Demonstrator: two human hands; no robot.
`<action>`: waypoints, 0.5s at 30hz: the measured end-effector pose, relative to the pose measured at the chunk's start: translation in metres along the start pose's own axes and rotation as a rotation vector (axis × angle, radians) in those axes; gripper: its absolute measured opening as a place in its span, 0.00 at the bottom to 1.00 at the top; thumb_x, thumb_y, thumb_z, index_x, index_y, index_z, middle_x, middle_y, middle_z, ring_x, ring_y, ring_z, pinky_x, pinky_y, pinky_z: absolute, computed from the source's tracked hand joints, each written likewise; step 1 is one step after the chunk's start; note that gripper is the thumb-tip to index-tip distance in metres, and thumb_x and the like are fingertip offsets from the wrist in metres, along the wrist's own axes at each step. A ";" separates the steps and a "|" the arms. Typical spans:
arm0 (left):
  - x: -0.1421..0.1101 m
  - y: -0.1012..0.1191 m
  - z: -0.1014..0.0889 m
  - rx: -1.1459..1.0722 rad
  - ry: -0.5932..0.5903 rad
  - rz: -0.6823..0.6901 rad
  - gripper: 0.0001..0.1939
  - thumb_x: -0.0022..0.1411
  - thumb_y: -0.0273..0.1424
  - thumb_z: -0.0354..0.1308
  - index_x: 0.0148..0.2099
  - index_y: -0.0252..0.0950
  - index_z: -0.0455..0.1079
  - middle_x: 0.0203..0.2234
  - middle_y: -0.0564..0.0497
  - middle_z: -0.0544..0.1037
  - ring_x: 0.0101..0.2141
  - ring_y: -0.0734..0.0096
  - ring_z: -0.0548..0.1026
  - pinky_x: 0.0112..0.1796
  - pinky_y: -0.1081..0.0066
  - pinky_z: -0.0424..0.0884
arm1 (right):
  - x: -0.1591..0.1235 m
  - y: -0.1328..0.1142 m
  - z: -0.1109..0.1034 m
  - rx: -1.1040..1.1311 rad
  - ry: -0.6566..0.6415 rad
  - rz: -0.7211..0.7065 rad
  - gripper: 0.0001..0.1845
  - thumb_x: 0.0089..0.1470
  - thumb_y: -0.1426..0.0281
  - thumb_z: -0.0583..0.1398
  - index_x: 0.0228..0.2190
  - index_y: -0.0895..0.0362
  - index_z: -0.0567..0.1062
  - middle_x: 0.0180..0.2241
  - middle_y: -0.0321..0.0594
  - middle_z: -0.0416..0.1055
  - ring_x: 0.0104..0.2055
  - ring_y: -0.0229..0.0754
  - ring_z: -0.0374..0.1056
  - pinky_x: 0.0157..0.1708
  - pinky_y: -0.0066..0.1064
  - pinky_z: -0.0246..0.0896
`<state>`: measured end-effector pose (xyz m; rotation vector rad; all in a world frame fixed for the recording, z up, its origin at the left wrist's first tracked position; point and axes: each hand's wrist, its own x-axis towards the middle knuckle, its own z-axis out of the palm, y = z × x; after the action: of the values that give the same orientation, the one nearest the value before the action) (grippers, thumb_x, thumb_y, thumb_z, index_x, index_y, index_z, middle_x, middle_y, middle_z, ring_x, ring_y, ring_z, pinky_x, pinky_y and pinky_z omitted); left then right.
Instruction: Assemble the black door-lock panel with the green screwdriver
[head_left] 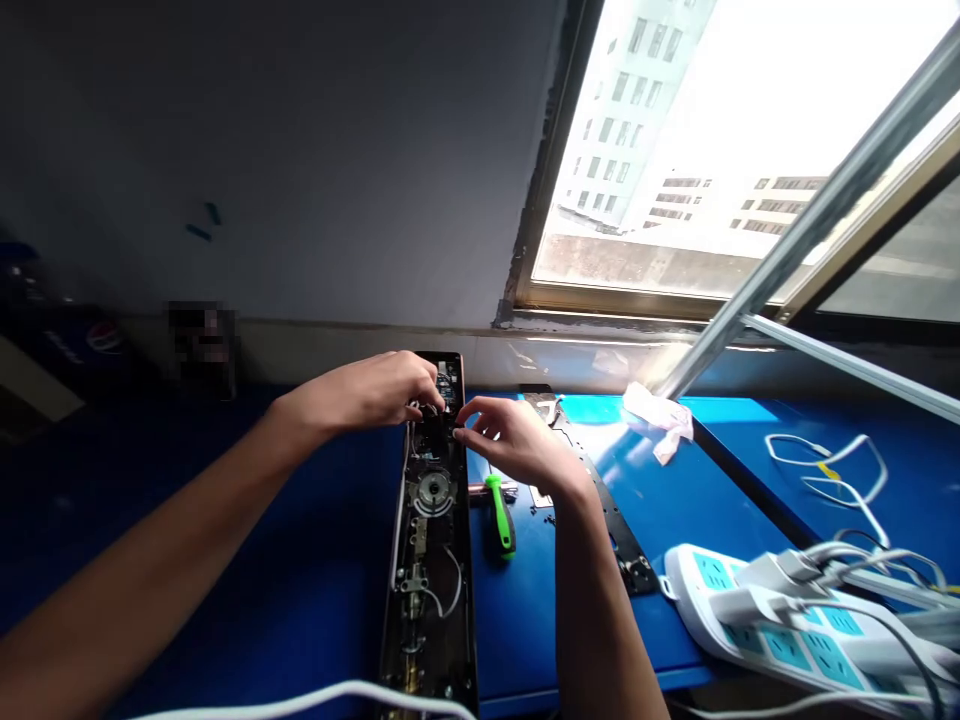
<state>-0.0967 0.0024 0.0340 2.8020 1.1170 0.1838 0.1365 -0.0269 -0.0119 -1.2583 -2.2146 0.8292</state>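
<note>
A long black door lock body (433,540) lies lengthwise before me with its inner side uncovered, showing a round metal disc, brass-coloured parts, loose white wire and a circuit board at the far end. My left hand (401,388) reaches over the far part from the left, its fingers bent together down among the wires by the board. From the right, my right hand (517,440) has thumb and forefinger curled close together at the lock body's right edge. Whatever sits between the fingertips of either hand is too small and dark to make out.
A green-handled screwdriver (500,515) lies right of the lock body, near small dark screws (550,519). Behind my right wrist is a flat black plate (636,570). A white power strip (780,620) with plugs and cables stands at the right. Crumpled tissue (661,420) lies farther back.
</note>
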 end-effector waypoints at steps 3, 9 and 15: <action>-0.002 0.000 0.002 0.098 -0.033 -0.025 0.18 0.56 0.18 0.64 0.44 0.44 0.84 0.37 0.50 0.80 0.36 0.67 0.79 0.36 0.74 0.68 | 0.009 -0.006 0.005 -0.100 0.056 -0.012 0.08 0.61 0.65 0.62 0.38 0.53 0.81 0.28 0.34 0.76 0.26 0.33 0.64 0.27 0.26 0.53; -0.002 0.010 0.011 0.103 -0.006 -0.016 0.19 0.58 0.18 0.64 0.47 0.44 0.83 0.37 0.49 0.81 0.39 0.63 0.79 0.38 0.71 0.69 | 0.014 -0.004 0.014 -0.154 0.043 -0.030 0.04 0.56 0.68 0.65 0.34 0.52 0.81 0.27 0.33 0.74 0.27 0.35 0.63 0.27 0.27 0.52; -0.012 0.010 0.021 0.056 0.123 -0.053 0.18 0.62 0.18 0.59 0.47 0.42 0.82 0.40 0.49 0.81 0.40 0.64 0.80 0.39 0.71 0.71 | 0.016 -0.003 0.023 -0.205 0.072 -0.006 0.07 0.55 0.64 0.67 0.28 0.53 0.82 0.26 0.35 0.73 0.26 0.36 0.61 0.27 0.28 0.50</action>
<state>-0.0949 -0.0144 0.0141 2.8404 1.2399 0.3287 0.1122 -0.0208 -0.0252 -1.3513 -2.2897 0.5565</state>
